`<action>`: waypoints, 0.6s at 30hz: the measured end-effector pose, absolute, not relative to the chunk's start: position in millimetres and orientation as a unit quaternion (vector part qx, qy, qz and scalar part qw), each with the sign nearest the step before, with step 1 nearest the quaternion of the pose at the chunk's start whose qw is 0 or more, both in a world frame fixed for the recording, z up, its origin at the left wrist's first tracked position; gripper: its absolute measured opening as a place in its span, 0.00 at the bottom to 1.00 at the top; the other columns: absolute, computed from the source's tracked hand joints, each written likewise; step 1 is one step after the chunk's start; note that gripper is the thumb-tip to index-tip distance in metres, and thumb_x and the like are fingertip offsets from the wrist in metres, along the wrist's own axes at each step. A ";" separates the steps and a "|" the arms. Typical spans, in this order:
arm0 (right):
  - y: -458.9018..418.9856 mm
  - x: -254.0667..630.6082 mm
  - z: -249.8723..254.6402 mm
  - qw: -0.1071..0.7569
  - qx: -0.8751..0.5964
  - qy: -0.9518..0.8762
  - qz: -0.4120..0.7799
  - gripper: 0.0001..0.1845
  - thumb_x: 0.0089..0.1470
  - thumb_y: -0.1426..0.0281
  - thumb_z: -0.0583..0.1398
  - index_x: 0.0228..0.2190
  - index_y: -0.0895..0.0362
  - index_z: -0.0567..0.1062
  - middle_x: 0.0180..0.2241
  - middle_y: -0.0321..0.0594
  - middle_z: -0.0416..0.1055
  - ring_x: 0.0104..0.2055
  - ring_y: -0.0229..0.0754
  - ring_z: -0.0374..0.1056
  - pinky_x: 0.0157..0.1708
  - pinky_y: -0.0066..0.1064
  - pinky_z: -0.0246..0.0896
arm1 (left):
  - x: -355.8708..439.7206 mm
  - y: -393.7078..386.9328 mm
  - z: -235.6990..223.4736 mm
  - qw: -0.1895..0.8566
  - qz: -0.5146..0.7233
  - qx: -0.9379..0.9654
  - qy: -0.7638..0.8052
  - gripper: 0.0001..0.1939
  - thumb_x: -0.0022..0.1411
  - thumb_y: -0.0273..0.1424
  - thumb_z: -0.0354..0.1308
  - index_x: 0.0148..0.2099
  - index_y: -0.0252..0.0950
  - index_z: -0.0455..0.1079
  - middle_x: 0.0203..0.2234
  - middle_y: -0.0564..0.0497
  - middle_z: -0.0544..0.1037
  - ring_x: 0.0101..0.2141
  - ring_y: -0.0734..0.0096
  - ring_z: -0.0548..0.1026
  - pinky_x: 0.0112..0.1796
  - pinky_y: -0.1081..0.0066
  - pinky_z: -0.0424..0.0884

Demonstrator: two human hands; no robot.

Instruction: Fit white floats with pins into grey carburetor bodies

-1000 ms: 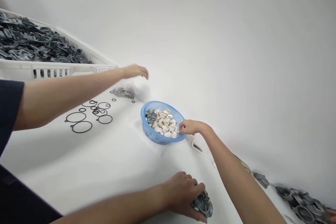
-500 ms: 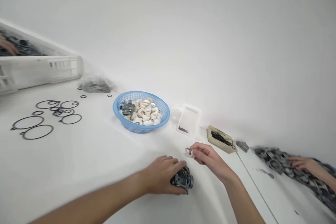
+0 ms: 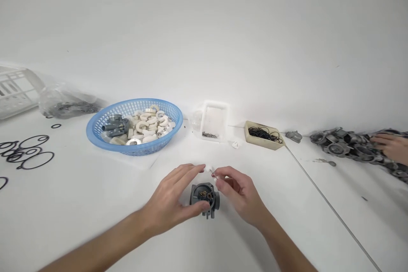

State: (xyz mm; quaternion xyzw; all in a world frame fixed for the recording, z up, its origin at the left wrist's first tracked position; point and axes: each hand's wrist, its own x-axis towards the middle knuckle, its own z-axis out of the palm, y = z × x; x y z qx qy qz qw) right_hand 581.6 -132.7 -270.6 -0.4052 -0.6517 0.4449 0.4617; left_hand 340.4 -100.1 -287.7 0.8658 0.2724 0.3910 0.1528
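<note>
A dark grey carburetor body point(image 3: 201, 190) rests on the white table, its open bowl side up and brass jets showing inside. My left hand point(image 3: 174, 195) is spread beside it, thumb across its near edge and fingertips close to a small white part. Whether the thumb touches the body, I cannot tell. Just beyond the carburetor, my right hand point(image 3: 237, 189) pinches that white part, which looks like a carburetor float point(image 3: 209, 168) with a thin metal pin; the fingers partly hide it.
A blue basket point(image 3: 92, 134) holds white floats and a carburetor. Behind stand a white tray point(image 3: 219, 121) of small pins and a cream tray point(image 3: 269, 143) of black rings. Rubber rings point(image 3: 35, 159) lie left. Another person's hand point(image 3: 392, 146) touches piled metal parts point(image 3: 347, 144) at right.
My left hand has loosened from around the carburetor and opened. The right hand has brought the white float closer, to just above it. The view has turned and levelled.
</note>
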 end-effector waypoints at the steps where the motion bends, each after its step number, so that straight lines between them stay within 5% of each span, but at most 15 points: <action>1: -136.0 579.3 -268.7 0.459 -0.397 -0.671 0.426 0.08 0.70 0.61 0.62 0.46 0.51 0.79 0.34 0.35 0.67 0.30 0.36 0.58 0.30 0.31 0.54 | 340.8 -101.5 -287.6 0.153 0.402 0.861 0.272 0.34 0.71 0.42 0.64 0.73 0.47 0.56 0.57 0.45 0.77 0.55 0.55 0.76 0.55 0.59 0.75; 6: -146.6 573.0 -261.1 0.432 -0.366 -0.723 0.395 0.07 0.71 0.68 0.58 0.47 0.49 0.76 0.36 0.35 0.70 0.29 0.37 0.59 0.29 0.31 0.56 | 340.2 -110.3 -283.5 0.231 0.430 0.823 0.292 0.25 0.73 0.39 0.62 0.68 0.48 0.64 0.54 0.48 0.79 0.50 0.61 0.79 0.51 0.65 0.78; 11: -144.1 573.4 -263.7 0.434 -0.344 -0.741 0.378 0.12 0.73 0.71 0.54 0.47 0.51 0.77 0.36 0.37 0.69 0.33 0.40 0.63 0.34 0.34 0.59 | 339.4 -113.8 -265.1 0.394 0.372 0.765 0.349 0.20 0.80 0.42 0.48 0.67 0.47 0.70 0.54 0.49 0.81 0.55 0.58 0.79 0.51 0.65 0.79; 18: -137.7 574.8 -269.1 0.466 -0.345 -0.732 0.358 0.16 0.75 0.70 0.54 0.52 0.47 0.80 0.38 0.40 0.73 0.37 0.42 0.69 0.36 0.35 0.64 | 342.8 -108.1 -262.8 0.378 0.385 0.766 0.348 0.13 0.74 0.43 0.59 0.51 0.42 0.79 0.42 0.50 0.84 0.43 0.61 0.82 0.44 0.66 0.80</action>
